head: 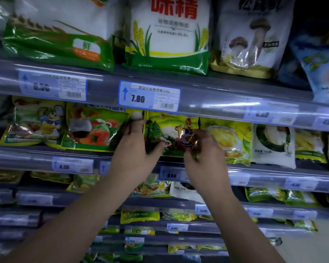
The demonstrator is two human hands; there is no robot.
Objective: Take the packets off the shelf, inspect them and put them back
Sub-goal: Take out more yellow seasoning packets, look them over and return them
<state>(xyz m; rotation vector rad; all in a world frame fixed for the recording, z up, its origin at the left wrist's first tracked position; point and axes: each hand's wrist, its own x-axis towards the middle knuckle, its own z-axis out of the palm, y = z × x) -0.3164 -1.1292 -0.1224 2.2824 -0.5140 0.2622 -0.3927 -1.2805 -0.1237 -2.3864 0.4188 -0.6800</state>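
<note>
Shelf (27, 156) rail runs just under both sets of fingers; yellow-green packet (171, 130) stands upright on it, between the two hands. Left hand (135, 154) grips the packet's left edge, thumb across the front. Right hand (203, 154) pinches its lower right part with curled fingers; price tag (149, 95) sits just above left fingertips.

Yellow-green packet (171, 133), cartoon rooster print

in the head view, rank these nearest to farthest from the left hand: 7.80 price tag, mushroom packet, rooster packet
1. rooster packet, gripped by the left hand at its left edge.
2. 7.80 price tag, just above the hand.
3. mushroom packet, far up and to the right.
</note>
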